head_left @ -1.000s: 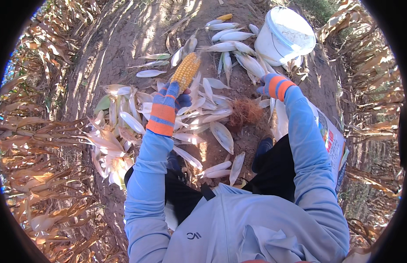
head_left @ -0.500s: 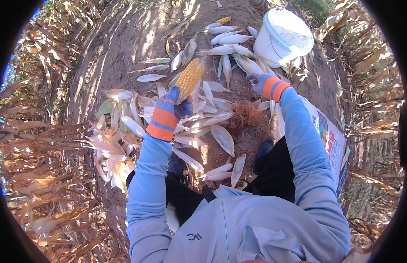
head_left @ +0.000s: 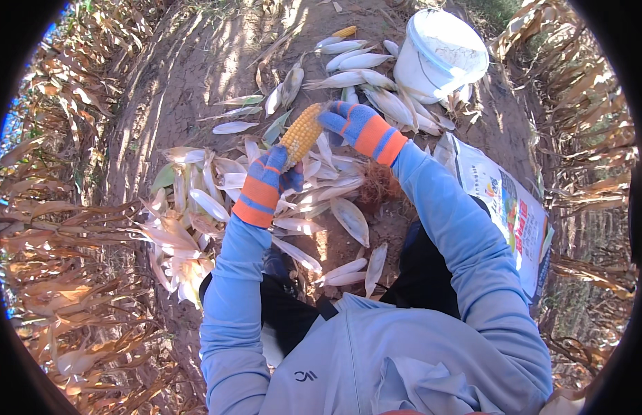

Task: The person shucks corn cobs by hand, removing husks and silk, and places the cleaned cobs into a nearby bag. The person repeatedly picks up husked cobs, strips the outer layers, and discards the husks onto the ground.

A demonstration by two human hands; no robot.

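Observation:
A bare yellow ear of corn [head_left: 302,134] is held up at a tilt over the husks. My left hand [head_left: 271,174], in a blue and orange striped glove, is closed round its lower end. At its upper tip, the gloved fingers of my right hand [head_left: 359,126] are pinched together against the cob; a few silk strands seem to show there. Loose pale husks [head_left: 321,187] lie on the soil beneath both hands. A reddish-brown tuft of corn silk [head_left: 377,187] rests just below my right wrist.
A white lidded bucket [head_left: 442,59] stands at the far right. Several unhusked ears [head_left: 366,69] lie to its left, one showing yellow kernels. A printed white sack [head_left: 500,207] lies beside my right arm. Dry corn stalks [head_left: 58,228] line both sides.
My right hand has come left from near the bucket to the corn's tip. The left hand still holds the ear in nearly the same place.

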